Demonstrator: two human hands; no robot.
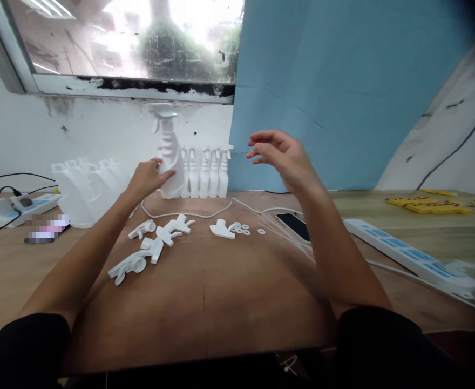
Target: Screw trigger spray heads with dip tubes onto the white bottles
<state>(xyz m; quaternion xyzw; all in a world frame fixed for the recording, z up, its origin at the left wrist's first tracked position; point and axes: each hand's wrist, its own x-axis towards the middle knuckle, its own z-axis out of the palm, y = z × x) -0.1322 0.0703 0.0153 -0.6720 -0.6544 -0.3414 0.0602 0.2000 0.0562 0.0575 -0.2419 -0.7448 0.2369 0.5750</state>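
Note:
My left hand (150,175) is closed around the lower body of a white spray bottle (171,162), which is upright with its trigger head on top. Just right of that bottle, several more white spray bottles (205,173) with heads stand in a row by the wall. My right hand (276,154) is raised in the air, holding nothing, its fingers apart and slightly curled. Several loose white trigger heads (152,249) lie on the table in front of my left hand. A single spray head (222,229) rests beside several small white ring washers (241,229).
Headless white bottles (77,197) stand at the left, beside a power strip (39,205). Thin white tubes (290,237) and a phone (294,226) lie near my right forearm. Another power strip (411,254) and yellow packets (427,205) are at the right. A cable (197,216) crosses the table.

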